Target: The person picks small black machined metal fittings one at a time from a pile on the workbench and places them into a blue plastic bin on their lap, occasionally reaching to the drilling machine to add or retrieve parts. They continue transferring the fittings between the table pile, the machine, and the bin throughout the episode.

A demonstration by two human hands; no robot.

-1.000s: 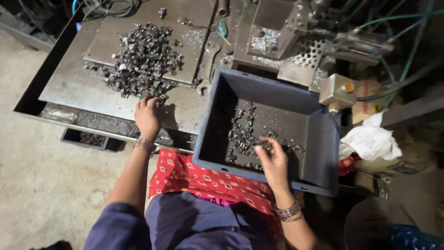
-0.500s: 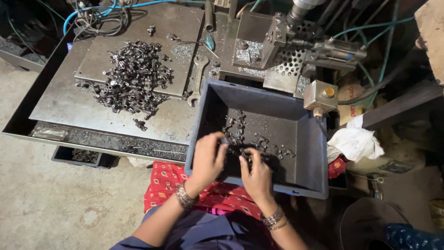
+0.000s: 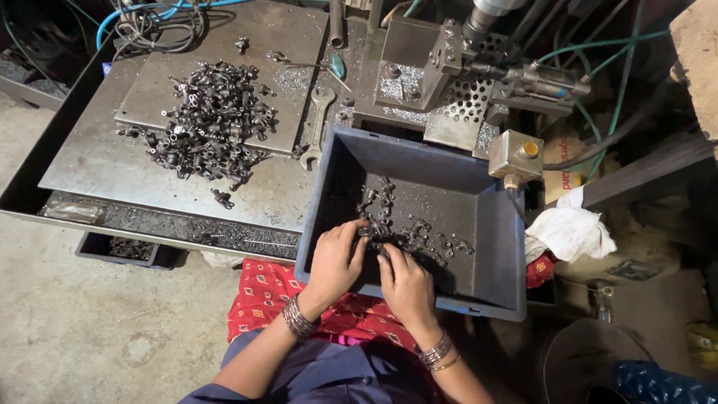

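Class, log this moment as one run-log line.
left hand: in grey bin, on small metal parts | right hand: same | metal plate: parts pile

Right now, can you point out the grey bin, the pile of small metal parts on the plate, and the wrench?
grey bin (image 3: 497,232): head view, bare inner right wall.
pile of small metal parts (image 3: 213,123): head view, middle of the heap.
wrench (image 3: 318,127): head view, along its shaft.

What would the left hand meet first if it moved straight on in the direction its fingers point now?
The left hand points up and right across the grey bin. It would probably meet first the small dark metal parts scattered on the bin floor, just ahead of its fingertips; depth is unclear.
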